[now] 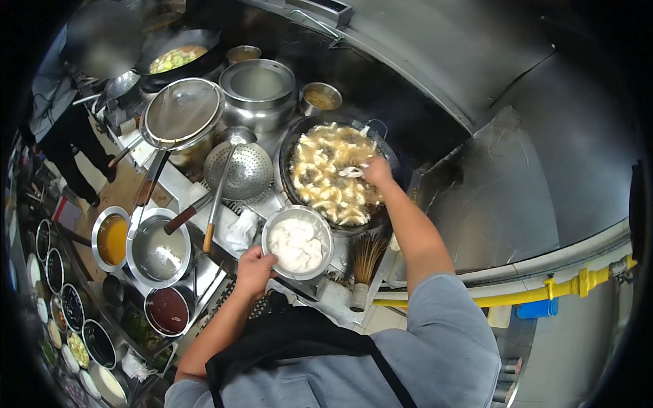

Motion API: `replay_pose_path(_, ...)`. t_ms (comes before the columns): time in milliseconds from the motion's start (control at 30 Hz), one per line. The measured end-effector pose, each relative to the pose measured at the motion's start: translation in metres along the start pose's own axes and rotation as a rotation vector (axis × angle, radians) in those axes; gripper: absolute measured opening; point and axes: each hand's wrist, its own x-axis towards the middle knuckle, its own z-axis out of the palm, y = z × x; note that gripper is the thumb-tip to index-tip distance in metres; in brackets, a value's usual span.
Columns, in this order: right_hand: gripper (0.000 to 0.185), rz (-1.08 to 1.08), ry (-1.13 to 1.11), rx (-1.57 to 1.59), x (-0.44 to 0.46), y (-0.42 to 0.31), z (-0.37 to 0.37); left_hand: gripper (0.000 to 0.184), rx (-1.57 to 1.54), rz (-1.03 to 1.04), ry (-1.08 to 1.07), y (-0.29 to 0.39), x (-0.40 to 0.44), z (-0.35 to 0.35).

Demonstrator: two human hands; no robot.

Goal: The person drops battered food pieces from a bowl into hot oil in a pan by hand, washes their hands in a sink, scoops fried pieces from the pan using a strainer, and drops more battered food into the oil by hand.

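Observation:
My left hand (254, 272) grips the near left rim of a metal bowl (330, 238), its thumb on the edge. Pale, batter-coated pieces (296, 246) fill much of that bowl. Over the wok (284, 178) at the upper right, my right hand (376, 171) is closed with its fingers pointing down and left. A white battered piece (351, 172) shows at those fingertips. Bubbling oil in the wok carries many pale yellow frying pieces (316, 160). The exact kind of food under the batter cannot be made out.
A perforated ladle (239, 170) and a round strainer (182, 112) lie left of the wok. A bamboo brush (364, 265) stands near the bowl. Pots of orange liquid (112, 239) and dark red sauce (167, 311) sit at lower left. Another person (61, 129) stands at far left.

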Motion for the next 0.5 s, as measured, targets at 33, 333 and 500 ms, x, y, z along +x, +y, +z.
replay_pose_path(33, 0.021, 0.091, -0.106, -0.074, 0.003, 0.009, 0.000, 0.007, 0.006, -0.004, 0.011, -0.001, -0.003, -0.005)
replay_pose_path(333, 0.024, 0.302, 0.160, 0.118, -0.032, 0.047, -0.114, 0.012, -0.074, -0.006, 0.012, 0.005, -0.016, -0.036)
replay_pose_path(500, 0.018, 0.493, -0.030, 0.752, -0.052, 0.023, -0.120, 0.012, -0.091, 0.016, -0.012, 0.009, -0.021, -0.036)
